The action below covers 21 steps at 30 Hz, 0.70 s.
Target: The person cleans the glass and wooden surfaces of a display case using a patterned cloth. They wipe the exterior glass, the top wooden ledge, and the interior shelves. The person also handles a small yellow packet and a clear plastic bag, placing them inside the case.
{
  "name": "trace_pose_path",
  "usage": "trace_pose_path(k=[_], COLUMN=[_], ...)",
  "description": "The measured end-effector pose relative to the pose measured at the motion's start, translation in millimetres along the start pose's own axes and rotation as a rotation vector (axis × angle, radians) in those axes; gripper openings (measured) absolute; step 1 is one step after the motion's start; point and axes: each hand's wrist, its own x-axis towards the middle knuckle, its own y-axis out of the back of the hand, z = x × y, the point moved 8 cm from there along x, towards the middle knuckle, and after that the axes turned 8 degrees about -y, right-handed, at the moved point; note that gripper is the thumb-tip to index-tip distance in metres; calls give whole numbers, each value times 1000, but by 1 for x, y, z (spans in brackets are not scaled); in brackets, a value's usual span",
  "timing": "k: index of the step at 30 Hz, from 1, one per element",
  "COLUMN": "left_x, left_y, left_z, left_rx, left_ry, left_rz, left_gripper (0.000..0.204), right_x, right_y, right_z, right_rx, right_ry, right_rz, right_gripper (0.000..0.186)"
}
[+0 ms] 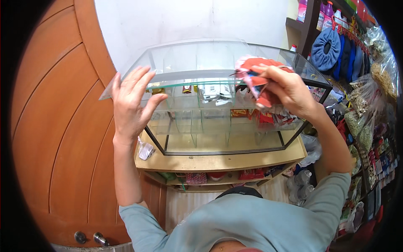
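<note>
My right hand (285,90) grips a crumpled red cloth (262,63) with pink and blue parts, above the right side of a glass display case (222,152). Stretched out, the fingers of my left hand (133,98) stand apart from the thumb at the case's left front. This hand is by the edge of the clear glass top panel (180,75); whether it touches the glass I cannot tell. Behind the glass, white packets (216,90) sit in the middle, and red packets (268,117) lie lower right, partly hidden by the cloth and hand.
The case stands on a wooden shelf unit (226,160) with goods below. A small plastic bag (145,149) lies at its left front corner. An orange-brown wooden door (63,126) fills the left. At right hang blue fabric items (325,49) and bagged goods (363,117); plastic bottles (300,182) stand below.
</note>
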Motion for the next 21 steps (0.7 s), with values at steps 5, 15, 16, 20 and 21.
trace_pose_path(k=[5,15,16,20,21], left_x=[14,14,14,10,10], left_y=[-20,-16,-15,-8,-7], left_z=[11,30,33,48,51], left_rx=[-87,96,114,190,193], left_ry=[-68,-438,-455,-484,-480], left_rz=[-123,129,143,181,188], left_gripper=[32,29,28,20,19], right_x=[-39,-62,-61,-47,-44], right_y=[36,76,81,86,84], right_z=[36,88,88,79,75], right_rx=[-149,678,721,811,822], right_ry=[55,-77,-68,14,29], right_rz=[310,630,649,631,635], right_gripper=[15,17,18,20,20])
